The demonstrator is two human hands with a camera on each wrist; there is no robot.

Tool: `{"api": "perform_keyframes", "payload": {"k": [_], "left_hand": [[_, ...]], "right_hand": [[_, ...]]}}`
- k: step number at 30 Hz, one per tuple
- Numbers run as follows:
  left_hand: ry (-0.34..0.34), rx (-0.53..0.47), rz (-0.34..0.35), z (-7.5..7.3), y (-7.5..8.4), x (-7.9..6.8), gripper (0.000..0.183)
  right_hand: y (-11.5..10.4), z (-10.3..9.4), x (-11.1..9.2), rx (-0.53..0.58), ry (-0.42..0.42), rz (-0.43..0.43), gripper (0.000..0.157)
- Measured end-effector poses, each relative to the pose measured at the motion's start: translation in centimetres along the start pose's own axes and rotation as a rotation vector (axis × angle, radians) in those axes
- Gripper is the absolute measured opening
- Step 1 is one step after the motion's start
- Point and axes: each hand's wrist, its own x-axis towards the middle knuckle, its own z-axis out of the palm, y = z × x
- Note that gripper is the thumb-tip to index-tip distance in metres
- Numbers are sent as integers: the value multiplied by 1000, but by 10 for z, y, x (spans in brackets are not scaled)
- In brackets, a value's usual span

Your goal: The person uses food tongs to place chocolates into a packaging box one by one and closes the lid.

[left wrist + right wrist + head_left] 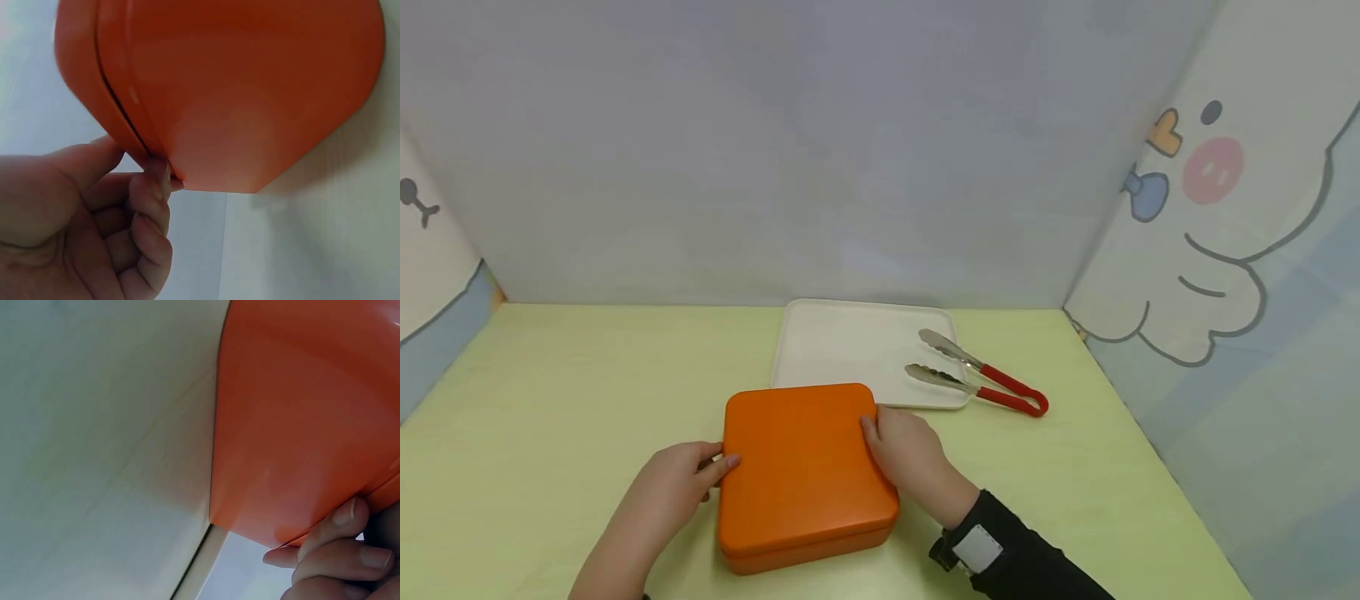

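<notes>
A closed orange box [805, 467] with rounded corners sits on the table in front of me. My left hand [681, 475] pinches its left edge, thumb on top of the lid and a fingertip at the seam, as the left wrist view shows on the box wall [250, 94]. On the far right side, my right hand [910, 450] grips the lid's edge with the thumb on top. In the right wrist view its curled fingers [337, 550] lie along the seam of the box [300, 425]. The inside of the box is hidden.
Behind the box lies a white rectangular tray [842, 346], its front edge partly hidden by the box. Spread tongs [1011, 392] with red handles rest across the tray's right side. A grey wall [760, 167] rises at the table's back, with cartoon-printed panels [1262, 225] at the sides.
</notes>
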Motion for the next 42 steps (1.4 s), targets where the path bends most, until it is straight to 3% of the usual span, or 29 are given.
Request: {"api": "perform_keyframes", "payload": {"k": [5,8,10,12,14,18,20,24,28,42], "left_hand": [[11,3,12,-1,-5,0,33],[43,34,32,-4,-6,-3,53],[80,67,48,-7,-4,-5,65],[125,102,88,-9,-2,-5,75],[136,161,193,-8,1,-1,83],[110,301,426,2,2,8,92],[75,354,474,6,0,11,99],[47,404,479,16,-7,14,113],[64,404,474,24,-11,15,118],[21,327,496,25,-12,20,128]], "right_hand": [[-1,-2,-2,-46,-6,23,38],[0,-9,-5,-72,54,39,50],[3,-14,-6,-74,124,-5,54],[6,-17,-5,-69,180,-104,54],[12,-15,-1,-83,176,-255,56],[24,-2,12,-97,46,-526,70],[28,4,15,-98,-31,-590,79],[31,10,14,-150,-118,-601,95],[30,11,12,-248,-130,-603,103],[25,4,10,-326,-173,-604,104]]}}
